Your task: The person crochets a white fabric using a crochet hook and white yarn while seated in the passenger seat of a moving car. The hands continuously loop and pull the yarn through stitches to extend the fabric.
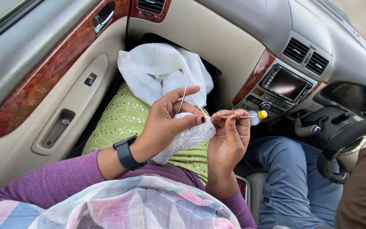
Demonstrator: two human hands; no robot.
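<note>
White crochet piece (183, 142) sits over the lap, pinched in the left hand (164, 125), grip closed on it, yarn strand (183, 98) looped over the raised forefinger. Right hand (229, 138) grips the crochet hook (234, 117) (yellow-capped), tip at the work. White bag (157, 72) ahead; another person's trousers (293, 178) alongside.

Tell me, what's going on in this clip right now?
A person in a car's passenger seat is crocheting. The left hand pinches a small white crocheted piece, with white yarn looped over the raised index finger. The right hand holds a thin metal crochet hook with a yellow end, its tip at the piece's edge. A white plastic bag rests on the lap. Another person sits at the steering wheel.
</note>
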